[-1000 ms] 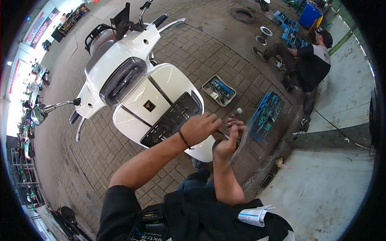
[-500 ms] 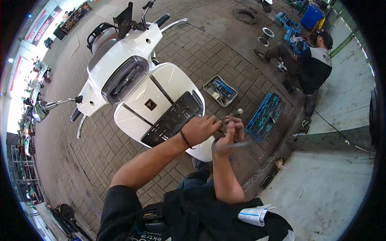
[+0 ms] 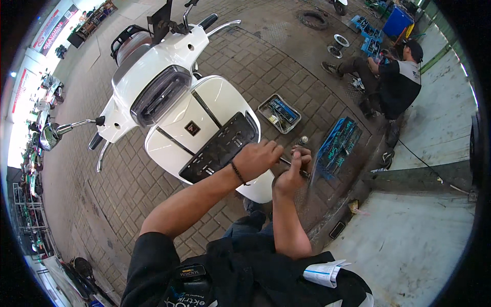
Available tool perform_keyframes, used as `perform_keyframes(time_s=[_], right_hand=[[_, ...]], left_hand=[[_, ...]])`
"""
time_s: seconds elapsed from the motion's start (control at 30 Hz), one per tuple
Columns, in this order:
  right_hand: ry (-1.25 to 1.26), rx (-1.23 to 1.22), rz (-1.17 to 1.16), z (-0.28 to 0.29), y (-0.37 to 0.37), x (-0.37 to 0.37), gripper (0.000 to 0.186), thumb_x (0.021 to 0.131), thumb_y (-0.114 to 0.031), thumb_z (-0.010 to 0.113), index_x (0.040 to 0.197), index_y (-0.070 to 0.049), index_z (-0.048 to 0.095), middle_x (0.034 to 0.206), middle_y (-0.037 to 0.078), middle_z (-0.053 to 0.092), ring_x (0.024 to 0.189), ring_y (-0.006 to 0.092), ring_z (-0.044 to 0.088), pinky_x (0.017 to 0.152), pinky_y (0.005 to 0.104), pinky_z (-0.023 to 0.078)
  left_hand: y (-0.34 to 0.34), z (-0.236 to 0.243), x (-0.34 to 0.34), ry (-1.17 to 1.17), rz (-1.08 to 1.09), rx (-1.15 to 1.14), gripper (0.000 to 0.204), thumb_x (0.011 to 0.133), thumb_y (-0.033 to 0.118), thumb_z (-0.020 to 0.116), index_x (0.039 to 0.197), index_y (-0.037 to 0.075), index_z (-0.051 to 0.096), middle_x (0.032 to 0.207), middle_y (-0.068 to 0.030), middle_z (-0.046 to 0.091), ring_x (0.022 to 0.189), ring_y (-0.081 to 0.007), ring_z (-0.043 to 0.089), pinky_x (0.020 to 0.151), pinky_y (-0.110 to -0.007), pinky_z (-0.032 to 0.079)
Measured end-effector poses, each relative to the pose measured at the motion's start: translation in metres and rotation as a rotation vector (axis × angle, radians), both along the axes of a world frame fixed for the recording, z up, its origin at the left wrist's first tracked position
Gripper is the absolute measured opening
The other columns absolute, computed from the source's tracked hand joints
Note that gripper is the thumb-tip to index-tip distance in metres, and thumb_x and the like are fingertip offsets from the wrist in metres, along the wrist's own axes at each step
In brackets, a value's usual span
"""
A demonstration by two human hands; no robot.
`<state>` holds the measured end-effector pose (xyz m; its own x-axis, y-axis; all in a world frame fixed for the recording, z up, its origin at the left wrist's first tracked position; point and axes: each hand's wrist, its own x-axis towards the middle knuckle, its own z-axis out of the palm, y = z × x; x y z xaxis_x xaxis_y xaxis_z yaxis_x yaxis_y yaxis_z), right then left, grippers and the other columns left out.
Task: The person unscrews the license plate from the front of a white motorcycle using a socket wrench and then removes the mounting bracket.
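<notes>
Left hand clamped on one end of thin rod, fingers curled. Right hand closed round rod too, thumb up. Rod sits between both hands, tilted down to the right, beside white scooter. Black plate on scooter front, near left hand; can't tell if touching. Tray and blue case on paving beyond.

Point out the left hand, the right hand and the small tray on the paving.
Left hand point(image 3: 259, 157): head view, back of the hand.
Right hand point(image 3: 291, 174): head view, near the thumb's base.
Small tray point(image 3: 283, 133): head view, rim's lower corner.
</notes>
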<state>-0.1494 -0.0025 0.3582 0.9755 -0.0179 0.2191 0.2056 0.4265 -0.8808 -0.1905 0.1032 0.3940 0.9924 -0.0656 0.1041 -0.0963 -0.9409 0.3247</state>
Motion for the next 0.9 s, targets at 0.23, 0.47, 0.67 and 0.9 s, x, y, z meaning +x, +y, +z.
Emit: perform_keyframes(time_s=[0.23, 0.47, 0.67, 0.9], right_hand=[[0.261, -0.031, 0.021, 0.002, 0.002, -0.006, 0.022, 0.09, -0.01, 0.054, 0.071, -0.004, 0.044, 0.084, 0.009, 0.052, 0.087, 0.0173, 0.05, 0.08, 0.0342, 0.041], [-0.038, -0.032, -0.039, -0.009, 0.004, -0.001, 0.012, 0.09, -0.012, 0.057, 0.083, -0.002, 0.054, 0.082, 0.004, 0.055, 0.076, 0.013, 0.05, 0.071, 0.0273, 0.042], [0.204, 0.018, 0.011, 0.002, 0.007, -0.013, 0.025, 0.09, -0.011, 0.054, 0.07, -0.005, 0.042, 0.086, 0.006, 0.052, 0.083, 0.0174, 0.047, 0.081, 0.0335, 0.038], [0.175, -0.147, -0.075, -0.018, 0.0, 0.0, 0.017, 0.091, -0.018, 0.057, 0.091, -0.001, 0.056, 0.086, 0.004, 0.056, 0.079, 0.0155, 0.049, 0.073, 0.0314, 0.04]], left_hand=[[-0.003, -0.03, -0.002, -0.23, -0.168, 0.045, 0.022, 0.082, 0.011, 0.055, 0.101, 0.001, 0.053, 0.095, -0.0108, 0.053, 0.094, -0.0268, 0.055, 0.084, -0.035, 0.047], [0.002, -0.01, -0.007, -0.039, -0.14, 0.035, 0.02, 0.082, 0.012, 0.055, 0.099, 0.003, 0.053, 0.088, -0.0099, 0.054, 0.085, -0.0236, 0.058, 0.071, -0.031, 0.05], [-0.002, -0.005, 0.007, -0.263, -0.038, 0.107, 0.022, 0.079, 0.016, 0.059, 0.097, 0.004, 0.053, 0.091, -0.0079, 0.054, 0.083, -0.0229, 0.058, 0.068, -0.033, 0.049], [0.008, -0.012, -0.006, 0.048, -0.216, 0.041, 0.023, 0.079, 0.007, 0.054, 0.101, 0.001, 0.053, 0.095, -0.0099, 0.055, 0.091, -0.0238, 0.058, 0.077, -0.034, 0.049]])
